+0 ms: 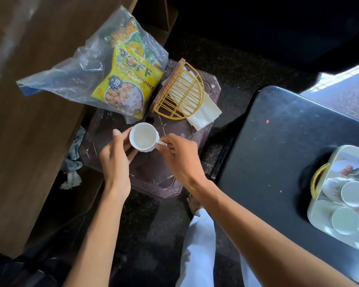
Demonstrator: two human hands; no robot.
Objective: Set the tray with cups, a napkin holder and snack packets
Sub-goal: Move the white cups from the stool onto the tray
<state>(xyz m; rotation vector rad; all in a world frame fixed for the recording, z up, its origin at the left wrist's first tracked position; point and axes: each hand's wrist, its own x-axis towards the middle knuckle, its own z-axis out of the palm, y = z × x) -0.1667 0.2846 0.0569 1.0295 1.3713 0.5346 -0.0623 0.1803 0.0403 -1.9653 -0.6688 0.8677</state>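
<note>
- Cup (143, 139), white and empty, sits between both hands over the near part of a dark brown stool (153, 179). I can't tell whether its base touches the stool top.
- The left hand (114, 156) has its grip wrapped round the cup's left side, with the thumb up by the rim and the fingers curled under and behind.
- The right hand (178, 156) has a narrow grip, its fingertips pinching the small handle (162, 143) that sticks out to the right.
- Off to the right, a black bench (278, 152) carries the tray (317, 214), which is pale with a yellow handle and partly cut off by the edge of view. A second cup (353, 193) and a third cup (344, 220) stand in it, just beside each other.
- Left of the stool, a crumpled grey cloth (73, 160) lies on the floor.
- Farther back on the stool, a yellow wire napkin holder (180, 94) lies tipped on its side, with white napkins (205, 114) poking out beneath it.
- Just left of the holder, a yellow snack packet (129, 79) lies inside a clear plastic bag (71, 79). The bag spreads off the stool's far left corner.
</note>
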